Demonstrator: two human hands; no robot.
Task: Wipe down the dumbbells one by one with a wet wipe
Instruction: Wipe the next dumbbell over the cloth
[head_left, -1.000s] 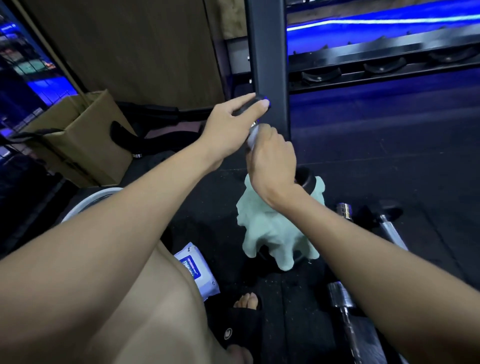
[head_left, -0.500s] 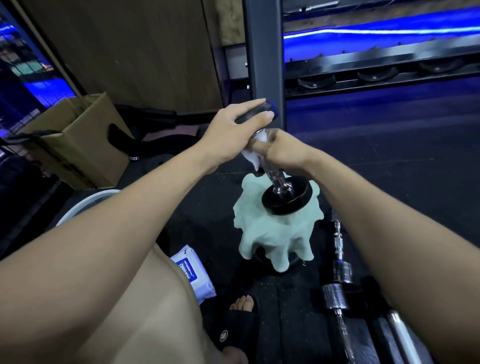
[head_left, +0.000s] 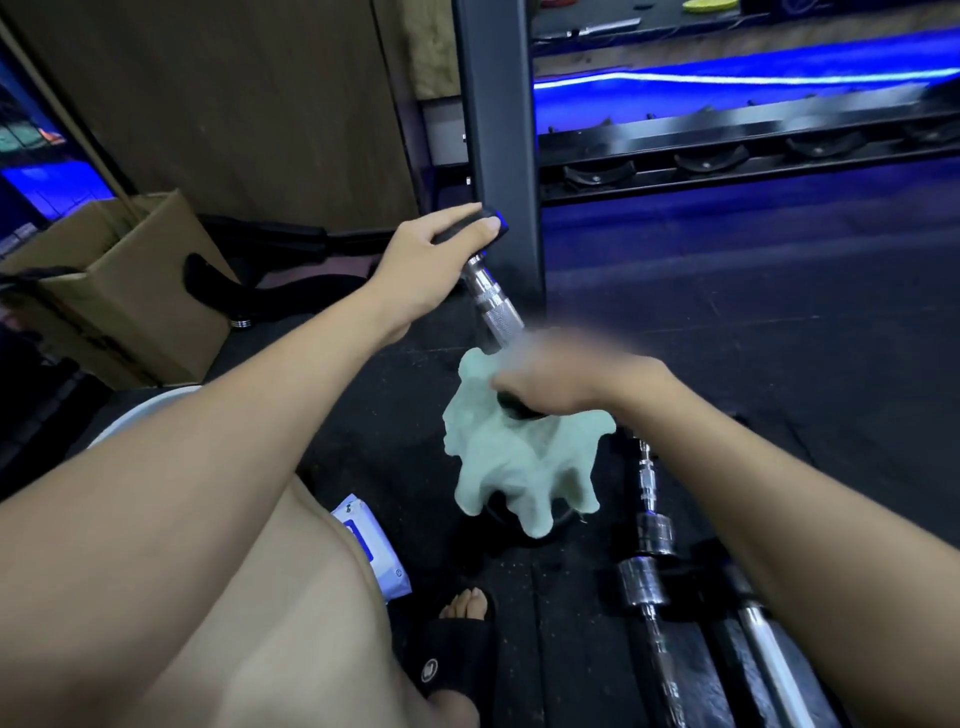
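The left hand (head_left: 423, 265) caps the upper black end of the tilted chrome-handled dumbbell (head_left: 493, 301), fingers laid over the plate and thumb under it — that end is held up in front of the dark steel rack post (head_left: 498, 130). Lower down, the right hand (head_left: 566, 379) is smeared with motion blur, curled round the foot of the knurled handle; whether a wet wipe sits inside that grip I cannot tell. The dumbbell's lower black plate rests on a pale green crumpled cloth (head_left: 524, 457) draped over a dark object on the black rubber floor (head_left: 727, 322). Just right of the cloth lie bare chrome dumbbell bars (head_left: 649, 525) — and by the knee, a white-and-blue pack of wipes (head_left: 371, 545).
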